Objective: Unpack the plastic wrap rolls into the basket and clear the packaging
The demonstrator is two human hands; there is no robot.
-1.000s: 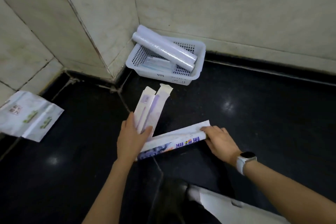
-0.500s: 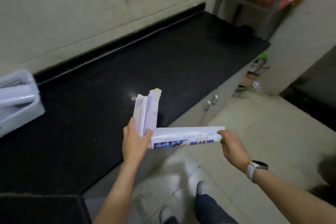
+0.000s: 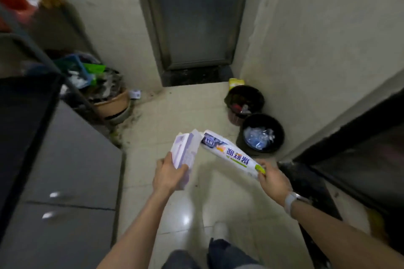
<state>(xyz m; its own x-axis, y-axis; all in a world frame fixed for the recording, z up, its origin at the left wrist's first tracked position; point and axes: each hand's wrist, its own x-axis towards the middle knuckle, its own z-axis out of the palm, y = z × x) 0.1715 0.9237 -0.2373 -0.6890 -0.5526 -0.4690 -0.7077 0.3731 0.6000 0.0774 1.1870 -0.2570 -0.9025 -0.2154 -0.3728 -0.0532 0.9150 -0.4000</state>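
My left hand [image 3: 169, 173] grips the lower end of two pale purple-and-white cartons [image 3: 184, 152], which point up and away from me with their top flaps open. My right hand [image 3: 273, 179] holds one end of a long white carton [image 3: 229, 155] with blue print and a green corner; its far end angles up-left toward the purple cartons. Both hands are held over the tiled floor. The basket and the rolls are out of view.
Two round black bins stand on the floor against the right wall: the nearer bin [image 3: 262, 134] holds clear plastic, the farther bin [image 3: 243, 102] holds mixed rubbish. A grey cabinet [image 3: 65, 170] stands at left, a closed door [image 3: 194, 17] ahead, cluttered pots and shelves [image 3: 105, 96] at back left.
The view has swung from the black counter and basket to the floor and bins. Both hands lifted the cartons off the counter and carried them along; the white carton now points toward the bins.
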